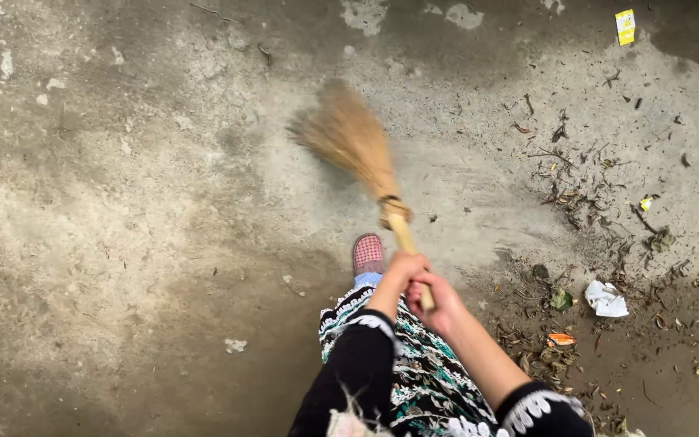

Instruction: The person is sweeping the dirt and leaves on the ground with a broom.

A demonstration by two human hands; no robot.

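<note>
Rough grey concrete floor (123, 202), damp-dark in patches | we are clenching both left hand (402, 271) and right hand (438, 303) around the tan wooden handle of a straw-bristled broom (349, 142) | bristles are fanning out ahead of our pink checked slipper (368, 253) | best keeping strokes low toward the dry-leaf-and-paper litter pile (584, 243) right of the broom | floor left of it is lying open.

Broom head (345, 133) motion-blurred, can't make out bristles. My hands (418, 283) cover the handle's end. Bottom edge cuts both sleeves (357, 364). Yellow wrapper (624, 26) too small to read.
</note>
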